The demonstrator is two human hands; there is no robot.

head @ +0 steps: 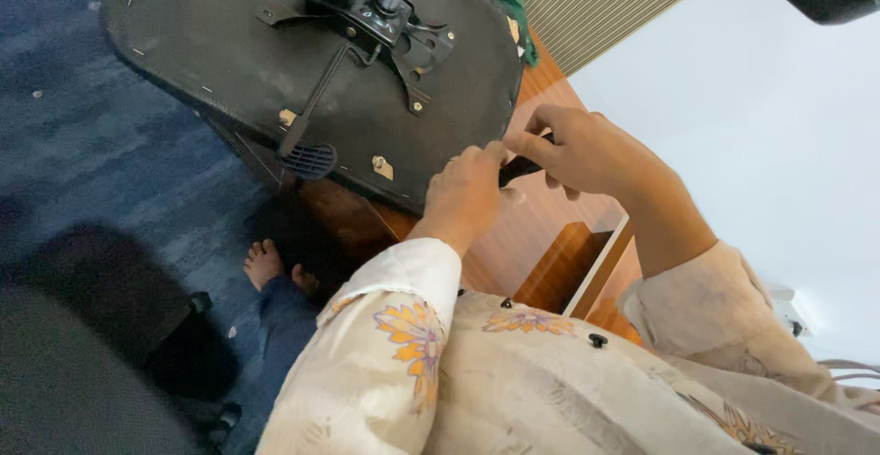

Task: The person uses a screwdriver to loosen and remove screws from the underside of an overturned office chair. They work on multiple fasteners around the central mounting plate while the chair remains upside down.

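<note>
Carpet point(110, 134), blue and mottled, fills the left, where a bare foot point(266, 263) shows beneath an upturned office chair seat point(229, 61): a rounded black underside, dusty and matte, with a metal mechanism plate point(385, 29) and a ribbed plastic lever paddle point(310, 159). The seat rests on a glossy wooden desk point(550, 263). At the seat's near edge the left hand point(466, 194) curls closed around a slim black tool point(519, 169), its long axis slanting up to the right. The right hand point(587, 151), just beside, pinches the tool's upper end. Both hands meet right at the seat's rim.
</note>
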